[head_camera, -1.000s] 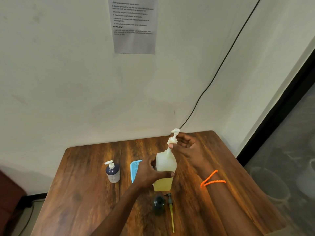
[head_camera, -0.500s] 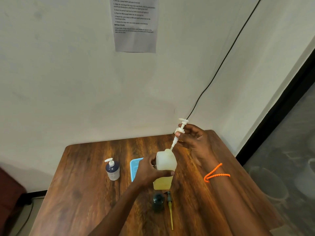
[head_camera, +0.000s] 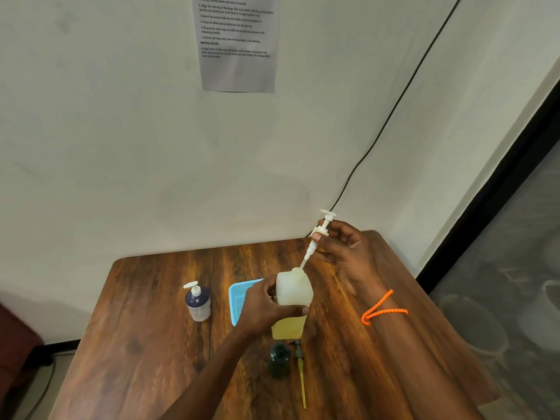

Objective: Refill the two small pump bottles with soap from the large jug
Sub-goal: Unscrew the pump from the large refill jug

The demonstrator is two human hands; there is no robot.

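Jug (head_camera: 292, 301) mid-table, soap in lower part, left hand (head_camera: 263, 307) wrapped round it. Right hand (head_camera: 342, 248) pinches white pump (head_camera: 318, 237), tube tilted, tip in jug mouth. Tray (head_camera: 239, 298) behind left hand. Blue bottle (head_camera: 198, 301) toward left edge. Dark bottle (head_camera: 279, 357), loose pump (head_camera: 301, 371) toward near edge of table (head_camera: 145, 344).

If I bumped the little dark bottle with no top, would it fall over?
The small dark bottle looks short and squat, so a light bump would probably slide it rather than tip it. Its pump lies beside it, so the mouth is open; any soap inside could spill if it did fall.
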